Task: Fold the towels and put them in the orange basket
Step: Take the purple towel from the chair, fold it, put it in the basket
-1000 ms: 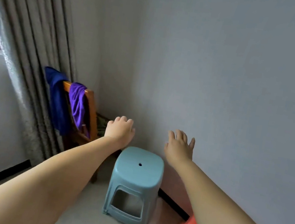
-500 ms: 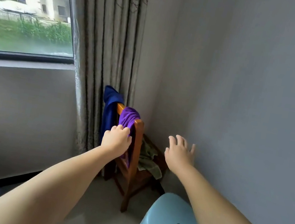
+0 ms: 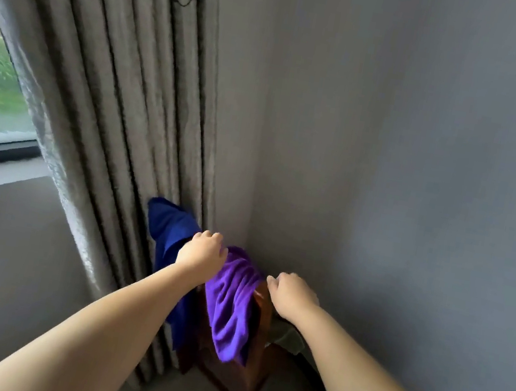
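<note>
The purple towel (image 3: 232, 307) hangs over the top rail of a wooden chair (image 3: 257, 342) in the room corner, with a dark blue towel (image 3: 170, 238) draped at its 10 o'clock against the curtain (image 3: 121, 104). The left hand (image 3: 203, 251) rests on the purple towel's top edge with fingers curled, though whether it grips cloth cannot be told. The right hand (image 3: 293, 295) sits at the towel's 3 o'clock by the chair rail, fingers bent down, its grip likewise unclear.

There are three towels: one dark blue towel (image 3: 168, 235), one purple towel (image 3: 231, 307) and one olive-green towel (image 3: 289, 338). There is one brown wooden chair (image 3: 253, 365) and one grey pleated curtain (image 3: 111, 102).
</note>
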A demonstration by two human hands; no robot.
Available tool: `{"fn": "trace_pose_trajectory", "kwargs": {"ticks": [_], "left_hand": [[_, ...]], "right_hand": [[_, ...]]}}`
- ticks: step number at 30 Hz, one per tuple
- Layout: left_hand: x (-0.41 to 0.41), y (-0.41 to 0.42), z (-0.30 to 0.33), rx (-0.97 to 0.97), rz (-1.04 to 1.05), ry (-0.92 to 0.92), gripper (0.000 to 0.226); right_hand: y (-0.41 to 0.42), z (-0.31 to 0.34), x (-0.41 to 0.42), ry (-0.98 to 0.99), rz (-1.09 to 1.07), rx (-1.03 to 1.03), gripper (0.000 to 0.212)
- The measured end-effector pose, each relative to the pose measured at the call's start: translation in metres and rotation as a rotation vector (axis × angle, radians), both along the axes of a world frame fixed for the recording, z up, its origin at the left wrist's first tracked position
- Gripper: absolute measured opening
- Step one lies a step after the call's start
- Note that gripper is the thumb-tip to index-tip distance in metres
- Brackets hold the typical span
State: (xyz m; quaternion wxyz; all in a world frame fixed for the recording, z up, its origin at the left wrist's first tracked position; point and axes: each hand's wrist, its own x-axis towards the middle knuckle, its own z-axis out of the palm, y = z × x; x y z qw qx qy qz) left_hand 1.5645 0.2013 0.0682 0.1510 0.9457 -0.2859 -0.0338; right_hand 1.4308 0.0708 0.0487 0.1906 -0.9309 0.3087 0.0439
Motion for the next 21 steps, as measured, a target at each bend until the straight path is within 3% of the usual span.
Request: {"fn": "trace_pose_trajectory", "kwargs": {"ticks": [5,8,15,19,21], "left_hand": [[0.031,-0.027,-0.024,0.227,-0.110,0.172,0.055],[0.038,-0.031,-0.037,0.238,-0.182,0.160,0.053],[0.036,-0.046,-0.038,0.020,-0.310,0.349,0.030],[0.025,-0.061,-0.015,-0.195,-0.259,0.405,0.026],[0.019,-0.069,0.004,-0.442,-0.162,0.535,0.018]], "right_hand": [[0.010,-0.015,0.031,0.022,-0.105,0.175,0.057],[0.009,-0.015,0.049,0.042,-0.134,0.186,0.059],[0.002,-0.020,0.061,-0.019,-0.193,0.401,0.041],[-0.004,-0.013,0.052,-0.291,-0.330,0.659,0.023],[-0.007,-0.002,0.046,-0.498,-0.447,0.828,0.009]]}}
